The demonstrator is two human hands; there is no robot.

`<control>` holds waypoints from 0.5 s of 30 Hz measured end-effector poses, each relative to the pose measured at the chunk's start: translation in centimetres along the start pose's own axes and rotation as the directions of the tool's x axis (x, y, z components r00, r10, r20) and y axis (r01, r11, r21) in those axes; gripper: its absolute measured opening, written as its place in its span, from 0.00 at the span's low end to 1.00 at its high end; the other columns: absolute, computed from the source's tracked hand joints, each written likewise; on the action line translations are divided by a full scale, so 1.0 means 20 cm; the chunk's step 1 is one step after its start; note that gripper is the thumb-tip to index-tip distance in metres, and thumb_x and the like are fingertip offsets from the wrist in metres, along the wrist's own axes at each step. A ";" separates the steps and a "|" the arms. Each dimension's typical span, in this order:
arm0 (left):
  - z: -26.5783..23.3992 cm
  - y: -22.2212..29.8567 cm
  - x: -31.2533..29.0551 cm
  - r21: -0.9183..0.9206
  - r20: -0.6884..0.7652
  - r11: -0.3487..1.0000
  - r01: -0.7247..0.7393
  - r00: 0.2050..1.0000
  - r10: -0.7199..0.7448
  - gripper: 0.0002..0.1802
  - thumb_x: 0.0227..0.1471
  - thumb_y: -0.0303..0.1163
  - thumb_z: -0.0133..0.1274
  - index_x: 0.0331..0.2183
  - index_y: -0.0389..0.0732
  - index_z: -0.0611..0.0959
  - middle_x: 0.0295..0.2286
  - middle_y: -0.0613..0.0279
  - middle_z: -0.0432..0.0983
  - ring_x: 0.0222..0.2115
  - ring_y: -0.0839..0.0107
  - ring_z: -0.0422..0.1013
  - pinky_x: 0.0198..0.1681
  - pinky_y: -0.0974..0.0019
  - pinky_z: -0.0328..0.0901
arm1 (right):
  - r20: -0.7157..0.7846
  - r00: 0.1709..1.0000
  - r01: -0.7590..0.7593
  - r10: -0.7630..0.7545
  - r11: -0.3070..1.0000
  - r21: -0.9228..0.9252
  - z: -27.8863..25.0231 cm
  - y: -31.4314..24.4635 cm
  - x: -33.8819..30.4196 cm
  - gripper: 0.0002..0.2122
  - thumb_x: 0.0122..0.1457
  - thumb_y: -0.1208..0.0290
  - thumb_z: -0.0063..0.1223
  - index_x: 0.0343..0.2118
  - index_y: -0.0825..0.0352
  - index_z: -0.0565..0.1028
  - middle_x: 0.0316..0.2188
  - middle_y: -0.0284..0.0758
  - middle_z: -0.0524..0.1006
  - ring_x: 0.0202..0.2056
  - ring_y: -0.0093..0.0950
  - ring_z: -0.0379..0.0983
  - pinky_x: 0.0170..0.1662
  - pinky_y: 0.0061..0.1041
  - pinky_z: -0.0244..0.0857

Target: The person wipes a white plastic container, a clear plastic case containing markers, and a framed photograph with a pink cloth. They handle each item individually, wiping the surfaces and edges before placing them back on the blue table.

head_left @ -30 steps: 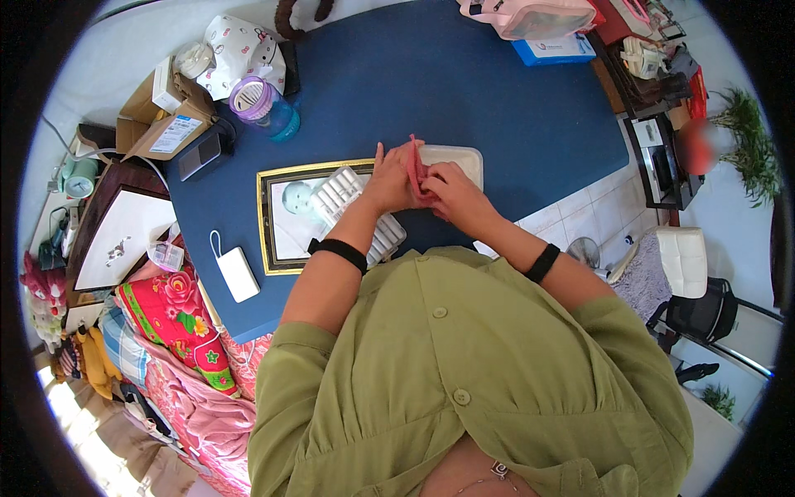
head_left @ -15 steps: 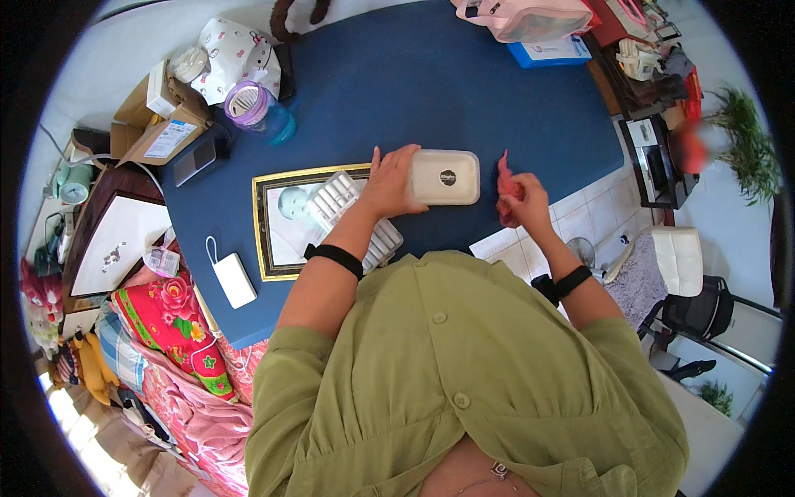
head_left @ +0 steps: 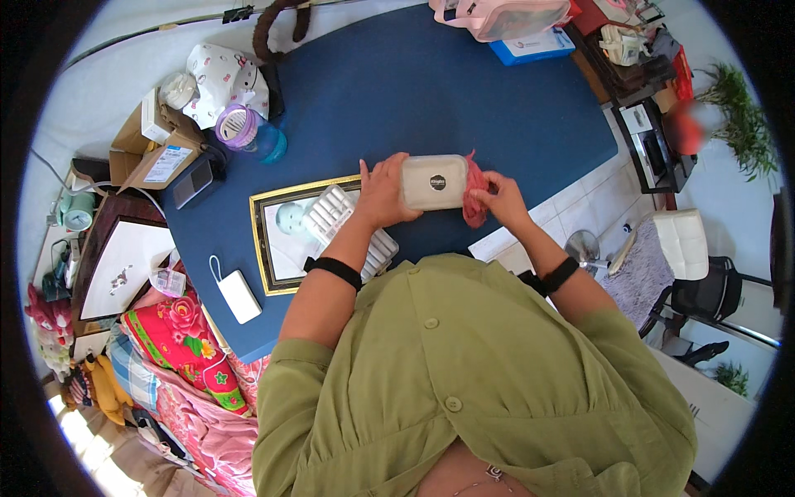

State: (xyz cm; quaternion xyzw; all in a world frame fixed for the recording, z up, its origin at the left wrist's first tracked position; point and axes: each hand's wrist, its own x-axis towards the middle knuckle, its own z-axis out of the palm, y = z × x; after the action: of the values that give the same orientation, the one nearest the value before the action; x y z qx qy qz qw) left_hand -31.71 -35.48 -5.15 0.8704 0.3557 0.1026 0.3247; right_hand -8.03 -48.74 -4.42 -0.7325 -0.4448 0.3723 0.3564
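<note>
A cream rectangular box [head_left: 421,192] with rounded corners and a dark round sticker lies on the blue table. My left hand [head_left: 383,195] grips its left end, fingers along the far edge and thumb at the near side. Bunched in my right hand [head_left: 502,199] is a crumpled reddish-pink cloth [head_left: 474,197], which touches the box's right end. Left of the box lies a gold-and-black picture frame [head_left: 262,253] with a photo of a baby. A white ribbed pack [head_left: 378,249] rests across the frame, partly hidden by my left forearm.
A white power bank [head_left: 238,296] with a loop lies at the table's left edge. A purple-lidded blue jar [head_left: 269,142], an open cardboard box [head_left: 172,147] and a dark device [head_left: 195,182] stand at the back left. A pink bag [head_left: 497,18] and blue box [head_left: 534,48] sit far right.
My right hand has brought the cloth left, from apart on the table's right side to against the box's right end. My left hand still holds the box. The view has shifted slightly.
</note>
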 end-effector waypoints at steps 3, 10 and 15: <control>0.00 0.00 0.00 0.005 -0.018 1.000 0.005 1.000 -0.005 0.59 0.22 0.45 0.69 0.56 0.44 0.58 0.51 0.54 0.62 0.56 0.57 0.56 0.61 0.35 0.33 | 0.134 0.988 -0.075 0.079 0.996 -0.038 -0.04 -0.03 -0.08 0.10 0.49 0.74 0.60 0.34 0.71 0.77 0.27 0.32 0.78 0.29 0.20 0.72 0.35 0.22 0.67; 0.06 0.02 -0.01 0.009 -0.049 0.999 -0.035 0.998 0.035 0.60 0.24 0.44 0.70 0.57 0.39 0.55 0.52 0.49 0.59 0.57 0.54 0.54 0.61 0.35 0.36 | 0.083 0.983 -0.184 0.166 0.934 0.305 -0.06 -0.05 -0.01 0.17 0.46 0.76 0.63 0.41 0.70 0.75 0.33 0.31 0.77 0.34 0.20 0.72 0.40 0.21 0.67; 0.00 0.09 -0.05 -0.104 -0.205 0.954 -0.279 0.945 0.254 0.56 0.26 0.27 0.68 0.56 0.34 0.54 0.53 0.46 0.55 0.56 0.47 0.53 0.62 0.52 0.47 | -0.033 0.999 -0.031 0.039 0.979 0.203 0.00 -0.11 0.02 0.18 0.44 0.79 0.63 0.41 0.70 0.74 0.33 0.32 0.77 0.34 0.21 0.72 0.41 0.22 0.67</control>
State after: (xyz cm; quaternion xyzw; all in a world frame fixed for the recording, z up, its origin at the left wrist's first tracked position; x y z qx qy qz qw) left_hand -31.46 -37.14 -3.82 0.8734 0.2561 0.2512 0.3294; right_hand -8.70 -47.63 -2.70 -0.7070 -0.3847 0.4082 0.4307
